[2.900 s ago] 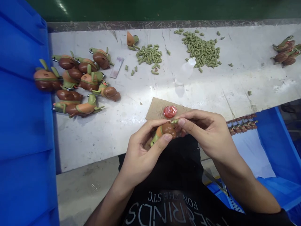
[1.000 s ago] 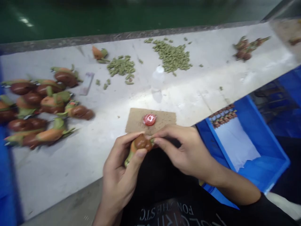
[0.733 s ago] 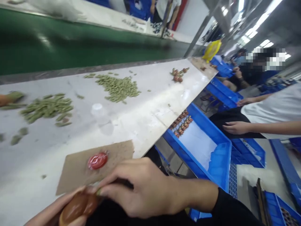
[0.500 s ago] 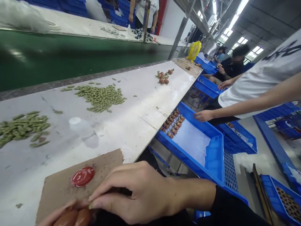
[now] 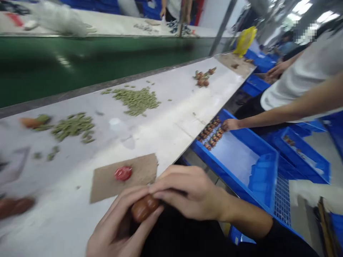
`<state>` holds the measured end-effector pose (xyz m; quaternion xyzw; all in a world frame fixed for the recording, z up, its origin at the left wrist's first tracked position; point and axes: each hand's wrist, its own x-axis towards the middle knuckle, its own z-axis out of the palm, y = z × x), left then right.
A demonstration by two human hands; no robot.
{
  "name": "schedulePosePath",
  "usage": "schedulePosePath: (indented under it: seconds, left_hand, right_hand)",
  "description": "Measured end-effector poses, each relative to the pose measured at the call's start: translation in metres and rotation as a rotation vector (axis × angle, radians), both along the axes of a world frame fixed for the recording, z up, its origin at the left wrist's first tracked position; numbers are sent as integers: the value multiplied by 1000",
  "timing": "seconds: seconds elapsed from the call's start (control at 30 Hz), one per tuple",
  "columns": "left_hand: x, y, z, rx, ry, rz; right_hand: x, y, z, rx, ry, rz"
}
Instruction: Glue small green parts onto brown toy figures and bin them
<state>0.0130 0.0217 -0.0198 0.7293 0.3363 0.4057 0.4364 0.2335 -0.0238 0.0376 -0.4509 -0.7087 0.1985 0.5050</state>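
My left hand [image 5: 120,225] wraps its fingers and thumb round a glossy brown rounded figurine piece [image 5: 144,208], just in front of the table edge. Against the piece's upper right end, my right hand [image 5: 190,192] has its thumb and fingers pinched together. Whatever sits between those fingertips is hidden. Right behind my hands lies a brown cardboard sheet [image 5: 103,184] with a shiny red blob [image 5: 123,173] on it. Farther back on the table are a small pile of green pieces [image 5: 73,126] and a larger one [image 5: 138,101].
A translucent white-capped bottle [image 5: 119,128] lies on the table [image 5: 166,135]. Finished-looking brown figurines [image 5: 202,80] cluster farther along. To the right, a blue crate [image 5: 262,178] holds rows of figurines; a co-worker's hand [image 5: 230,125] reaches over it. Another brown piece [image 5: 17,207] is at left.
The view has swung left, and the scene sits farther right. My left hand and the brown piece have come fully into view. The co-worker's hand has moved to the figurine rows.
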Motion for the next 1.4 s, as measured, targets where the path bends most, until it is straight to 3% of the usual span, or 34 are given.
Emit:
schedulePosePath:
  seconds: [0.2,0.4,0.6,0.8,0.93,1.13,1.27,1.4]
  left_hand:
    - [14,-2,29,248,7,-35]
    - [16,-1,32,399,58,-46]
    - [15,1,33,416,46,-89]
    - [12,-2,33,291,25,-116]
    - [12,-10,32,35,-4,-59]
    - [-7,-25,23,-304,-35,115]
    - [-23,-26,20,-336,-37,283]
    - [-30,-26,21,-378,-37,450]
  right_hand:
    - [6,-14,-1,45,10,-67]
    - [7,-17,-8,113,-55,-91]
    - [9,-16,-9,129,-62,-66]
    - [13,-12,2,32,-46,22]
    - [13,6,8,-37,-3,71]
    - [9,47,7,-155,12,-142]
    - [-11,84,10,-154,-138,-75]
    - [-51,132,16,-260,-473,-21]
